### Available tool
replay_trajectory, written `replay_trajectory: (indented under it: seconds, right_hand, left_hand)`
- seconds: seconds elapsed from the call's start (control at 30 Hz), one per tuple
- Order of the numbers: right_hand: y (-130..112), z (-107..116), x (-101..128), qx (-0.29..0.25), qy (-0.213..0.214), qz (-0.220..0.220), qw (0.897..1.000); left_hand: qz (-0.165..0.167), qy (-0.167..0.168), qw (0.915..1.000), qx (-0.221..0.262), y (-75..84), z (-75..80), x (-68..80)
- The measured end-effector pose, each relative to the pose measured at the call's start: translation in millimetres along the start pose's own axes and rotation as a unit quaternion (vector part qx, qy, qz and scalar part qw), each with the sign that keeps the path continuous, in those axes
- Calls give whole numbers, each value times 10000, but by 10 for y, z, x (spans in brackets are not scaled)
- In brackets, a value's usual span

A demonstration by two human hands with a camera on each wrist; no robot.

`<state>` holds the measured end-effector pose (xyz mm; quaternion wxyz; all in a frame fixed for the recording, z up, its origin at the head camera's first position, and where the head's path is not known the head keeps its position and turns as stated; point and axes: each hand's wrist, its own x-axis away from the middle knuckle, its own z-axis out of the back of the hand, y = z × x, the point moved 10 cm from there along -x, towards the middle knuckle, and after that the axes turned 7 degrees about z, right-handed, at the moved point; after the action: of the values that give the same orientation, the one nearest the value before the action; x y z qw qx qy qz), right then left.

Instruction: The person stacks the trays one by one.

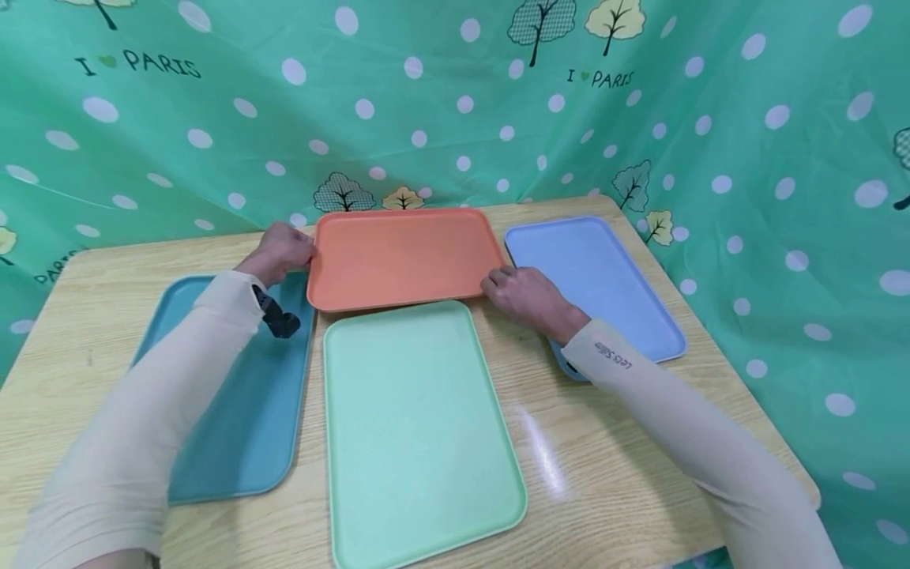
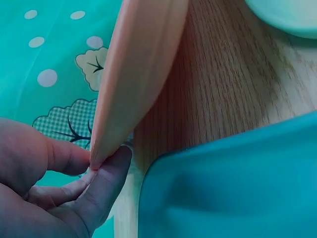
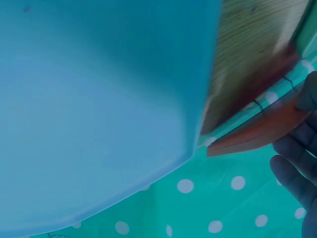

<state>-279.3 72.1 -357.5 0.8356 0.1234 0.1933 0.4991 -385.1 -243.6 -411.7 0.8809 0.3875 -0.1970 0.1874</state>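
Our left hand (image 1: 280,249) grips the left short edge of the orange rectangular plastic tray (image 1: 405,254); in the left wrist view the thumb (image 2: 106,186) and a curled finger pinch the tray's thin rim (image 2: 101,153) between them. Our right hand (image 1: 522,294) holds the opposite edge at the near right corner, fingers curled at the rim; in the right wrist view only the fingertips (image 3: 297,166) show beside the orange corner (image 3: 262,130), so we cannot tell there how tightly they close.

The orange tray sits crosswise at the far middle of the light wooden table (image 1: 590,442). In the left wrist view its edge looks raised off the wood with a shadow beneath, though we cannot tell how far it is lifted.

Just in front of it, near its front edge, lies a mint green rectangular plastic tray (image 1: 415,427), lengthwise toward us. To the left, under our left forearm, lies a teal blue rectangular plastic tray (image 1: 235,411), its far corner just beside the orange tray. To the right lies a pale blue rectangular plastic tray (image 1: 604,276), partly under our right wrist and near the orange tray's right edge.

Both arms wear cream sleeves (image 1: 682,427). Behind the table hangs a green polka-dot cloth with trees (image 1: 441,103).
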Motion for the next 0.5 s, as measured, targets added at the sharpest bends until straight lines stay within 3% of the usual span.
replay_trajectory:
  seconds: [0.23,0.5]
  right_hand:
    - [-164,226,57,-103,831,291,9961]
    - [-402,400,158,-68,1217,561,9910]
  left_hand:
    - [-144,-83,9999,1,-25,22,74]
    - [-287,-135,9995,-44,-41,-2,146]
